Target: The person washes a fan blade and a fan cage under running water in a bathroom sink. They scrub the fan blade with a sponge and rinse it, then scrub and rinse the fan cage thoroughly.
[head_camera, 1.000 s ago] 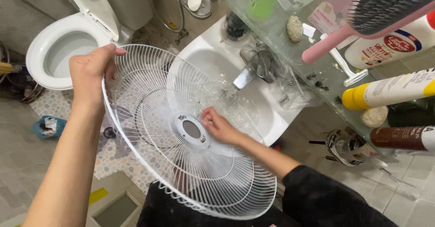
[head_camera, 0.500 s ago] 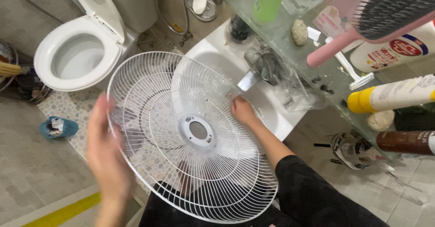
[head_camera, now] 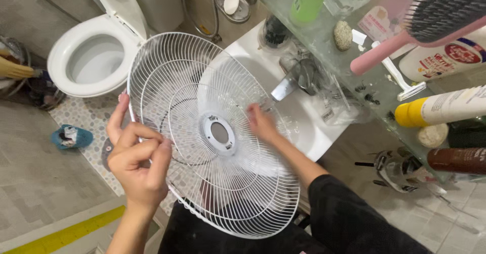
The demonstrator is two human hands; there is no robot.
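Left hand (head_camera: 135,163) now pinches rim of white fan grille (head_camera: 212,132), lower than before. Right hand (head_camera: 262,123) presses flat against wires, open, under tap (head_camera: 291,82) over sink (head_camera: 304,127). One grille, one toilet (head_camera: 88,56).

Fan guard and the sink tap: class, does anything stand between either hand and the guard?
Nothing visible does. The left hand grips the white fan guard at its rim, and the right hand rests directly on its wires, beside the tap over the sink.
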